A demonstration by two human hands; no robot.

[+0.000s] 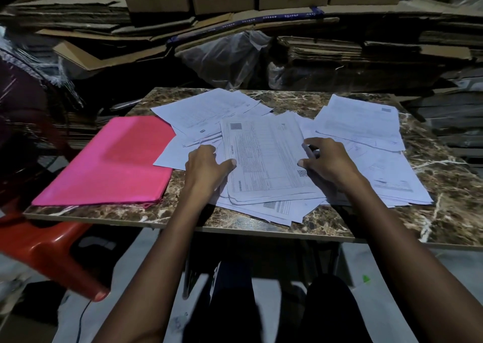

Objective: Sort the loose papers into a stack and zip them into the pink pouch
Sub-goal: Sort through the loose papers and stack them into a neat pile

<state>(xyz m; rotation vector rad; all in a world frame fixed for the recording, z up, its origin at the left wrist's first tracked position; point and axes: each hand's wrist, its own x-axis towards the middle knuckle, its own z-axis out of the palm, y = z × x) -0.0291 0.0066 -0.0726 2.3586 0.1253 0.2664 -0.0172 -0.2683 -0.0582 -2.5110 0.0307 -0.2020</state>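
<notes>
Pink pouch (109,162) lying at table (444,186) left edge, nearer left hand (206,165).
Both hands resting on papers (266,157); right hand (326,159) also holding a pen (309,152).

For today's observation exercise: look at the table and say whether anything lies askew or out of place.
Yes. The loose papers lie fanned at many angles across the marble table, some overhanging its near edge. The pink pouch also sits skewed, its near-left corner at the table's edge. The right hand holds a pen; the left hand presses the sheets.
</notes>
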